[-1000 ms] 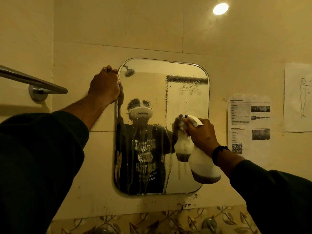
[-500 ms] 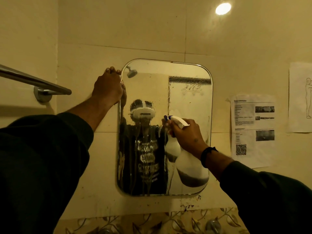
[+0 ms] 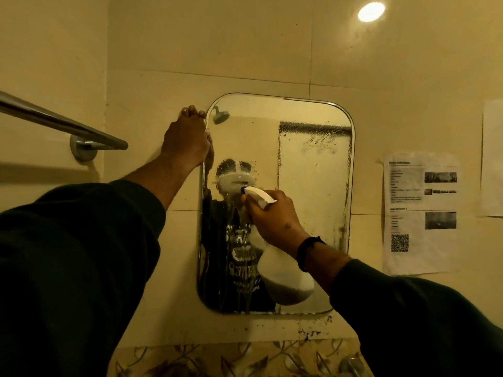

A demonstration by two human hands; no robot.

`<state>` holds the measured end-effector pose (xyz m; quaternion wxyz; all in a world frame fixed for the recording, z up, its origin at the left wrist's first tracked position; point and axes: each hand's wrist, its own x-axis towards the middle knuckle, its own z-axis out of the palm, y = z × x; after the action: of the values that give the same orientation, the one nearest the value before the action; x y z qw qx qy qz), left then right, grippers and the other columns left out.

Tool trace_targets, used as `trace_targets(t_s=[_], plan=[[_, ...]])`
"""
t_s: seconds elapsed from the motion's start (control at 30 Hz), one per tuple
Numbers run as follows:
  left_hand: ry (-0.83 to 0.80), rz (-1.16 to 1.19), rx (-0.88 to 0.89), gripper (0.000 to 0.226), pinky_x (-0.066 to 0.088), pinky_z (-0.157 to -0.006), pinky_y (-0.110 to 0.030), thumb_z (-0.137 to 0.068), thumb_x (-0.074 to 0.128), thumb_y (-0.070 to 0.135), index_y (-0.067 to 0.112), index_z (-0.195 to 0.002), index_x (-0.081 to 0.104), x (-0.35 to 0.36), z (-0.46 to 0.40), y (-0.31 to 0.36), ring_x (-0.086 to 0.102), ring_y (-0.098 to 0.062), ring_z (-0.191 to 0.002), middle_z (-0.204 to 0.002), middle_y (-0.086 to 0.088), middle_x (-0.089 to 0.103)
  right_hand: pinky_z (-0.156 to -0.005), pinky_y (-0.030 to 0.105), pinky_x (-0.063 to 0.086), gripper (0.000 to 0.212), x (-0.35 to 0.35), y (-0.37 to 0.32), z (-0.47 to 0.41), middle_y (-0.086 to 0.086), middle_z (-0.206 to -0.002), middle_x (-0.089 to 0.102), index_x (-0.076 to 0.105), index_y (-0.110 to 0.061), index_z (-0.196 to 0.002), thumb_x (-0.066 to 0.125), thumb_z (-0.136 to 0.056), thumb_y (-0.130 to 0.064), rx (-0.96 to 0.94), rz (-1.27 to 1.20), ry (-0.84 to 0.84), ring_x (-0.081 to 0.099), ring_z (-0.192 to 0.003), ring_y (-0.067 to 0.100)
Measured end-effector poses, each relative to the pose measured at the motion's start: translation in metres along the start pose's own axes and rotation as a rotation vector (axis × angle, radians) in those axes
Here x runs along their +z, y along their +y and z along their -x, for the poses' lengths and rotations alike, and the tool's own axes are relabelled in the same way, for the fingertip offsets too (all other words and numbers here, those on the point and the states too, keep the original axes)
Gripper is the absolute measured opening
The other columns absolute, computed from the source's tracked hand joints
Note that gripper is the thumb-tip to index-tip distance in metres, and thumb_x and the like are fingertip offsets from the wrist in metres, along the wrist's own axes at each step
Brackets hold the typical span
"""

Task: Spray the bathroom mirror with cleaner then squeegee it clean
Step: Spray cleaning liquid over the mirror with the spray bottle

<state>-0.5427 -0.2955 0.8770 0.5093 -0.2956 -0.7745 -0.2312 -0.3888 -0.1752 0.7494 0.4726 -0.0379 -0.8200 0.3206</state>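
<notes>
A rounded rectangular mirror (image 3: 313, 148) hangs on the tiled wall, wet with droplets and streaks running down its left half. My left hand (image 3: 186, 140) grips the mirror's upper left edge, fingers curled over the rim. My right hand (image 3: 272, 219) holds a white spray bottle (image 3: 285, 278) by its neck, the blue-tipped nozzle close to the glass near the mirror's middle left. The bottle holds a little dark liquid at the bottom. No squeegee is in view.
A metal towel bar (image 3: 62, 123) juts out at the left. Printed paper sheets (image 3: 420, 213) are taped to the wall right of the mirror, another sheet (image 3: 494, 159) at the far right. A patterned tile border (image 3: 245, 360) runs below. A ceiling light (image 3: 370, 12) glows above.
My right hand has carried the spray bottle leftward across the mirror, from its right half toward the middle left. My left hand has kept its grip on the edge.
</notes>
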Motion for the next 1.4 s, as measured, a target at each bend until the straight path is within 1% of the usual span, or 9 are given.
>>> trace_targets(t_s=[0.1,0.27,0.4,0.53,0.77,0.93,1.07,1.27,1.4], plan=[[-0.005,0.008,-0.002,0.031,0.049,-0.092,-0.040,-0.103,0.044,0.021,0.004,-0.125,0.058,-0.001,0.000,0.000,0.059,-0.033,-0.111,-0.125,-0.020,0.057,-0.046,0.011,0.037,0.029,0.011,-0.003,0.002,0.004,-0.078,0.066,0.069,-0.009,-0.099,0.060,-0.093,-0.037,-0.006,0.071,0.008,0.056,-0.059,0.009],[-0.001,0.018,-0.016,0.032,0.047,-0.097,-0.041,-0.104,0.042,0.021,0.005,-0.128,0.056,0.000,0.001,0.000,0.057,-0.033,-0.117,-0.131,-0.020,0.054,-0.054,0.016,0.040,0.028,0.018,-0.005,0.005,0.005,-0.091,0.068,0.069,-0.012,-0.108,0.059,-0.095,-0.035,-0.008,0.083,0.003,0.058,-0.069,0.011],[0.006,0.011,-0.006,0.032,0.047,-0.098,-0.042,-0.104,0.042,0.021,0.004,-0.127,0.057,0.002,0.001,0.000,0.055,-0.034,-0.121,-0.133,-0.022,0.054,-0.070,0.032,0.055,0.027,0.020,-0.002,0.008,0.008,-0.100,0.068,0.066,-0.013,-0.111,0.061,-0.094,-0.033,-0.005,0.029,-0.084,0.064,-0.085,0.023],[0.013,0.008,-0.003,0.031,0.048,-0.098,-0.044,-0.104,0.043,0.019,0.004,-0.125,0.059,0.004,0.001,-0.001,0.056,-0.035,-0.121,-0.130,-0.022,0.057,-0.089,0.050,0.050,0.025,0.021,0.007,0.013,0.011,-0.111,0.060,0.063,-0.018,-0.109,0.058,-0.094,-0.038,-0.025,0.182,-0.154,0.058,-0.100,0.029],[0.030,0.011,-0.003,0.030,0.050,-0.091,-0.041,-0.103,0.044,0.020,0.003,-0.122,0.061,0.004,0.002,-0.001,0.061,-0.034,-0.108,-0.120,-0.020,0.061,-0.072,0.030,0.055,0.029,0.009,0.019,0.018,0.008,-0.102,0.067,0.064,-0.013,-0.112,0.059,-0.094,-0.035,-0.003,0.139,-0.039,0.064,-0.086,0.021],[0.026,0.025,-0.007,0.031,0.047,-0.097,-0.043,-0.104,0.043,0.021,0.003,-0.124,0.059,0.004,0.001,-0.001,0.056,-0.034,-0.117,-0.127,-0.021,0.057,-0.054,0.010,0.042,0.027,-0.001,0.028,0.019,0.002,-0.086,0.068,0.066,-0.011,-0.108,0.060,-0.094,-0.034,0.036,0.065,0.018,0.061,-0.070,0.009],[0.023,0.018,-0.011,0.034,0.046,-0.099,-0.043,-0.104,0.042,0.021,0.003,-0.129,0.056,0.004,0.000,-0.001,0.055,-0.034,-0.120,-0.131,-0.021,0.054,-0.044,0.010,0.038,0.015,-0.009,0.037,0.025,-0.011,-0.066,0.057,0.066,-0.016,-0.093,0.061,-0.094,-0.030,0.007,0.144,0.074,0.051,-0.053,0.004],[0.035,0.017,0.009,0.031,0.049,-0.093,-0.042,-0.103,0.043,0.019,0.002,-0.125,0.058,0.005,0.001,-0.001,0.057,-0.035,-0.114,-0.126,-0.022,0.056,-0.067,0.027,0.053,0.022,-0.027,0.048,0.030,0.000,-0.086,0.070,0.071,-0.017,-0.107,0.059,-0.094,-0.032,0.037,0.044,0.107,0.065,-0.076,0.014],[0.025,0.024,-0.008,0.031,0.050,-0.093,-0.044,-0.103,0.043,0.021,0.003,-0.124,0.058,0.005,0.001,-0.002,0.059,-0.035,-0.113,-0.127,-0.022,0.056,-0.063,0.026,0.054,0.023,-0.036,0.054,0.033,0.001,-0.079,0.071,0.072,-0.014,-0.101,0.059,-0.096,-0.032,0.032,0.040,0.140,0.066,-0.072,0.011]])
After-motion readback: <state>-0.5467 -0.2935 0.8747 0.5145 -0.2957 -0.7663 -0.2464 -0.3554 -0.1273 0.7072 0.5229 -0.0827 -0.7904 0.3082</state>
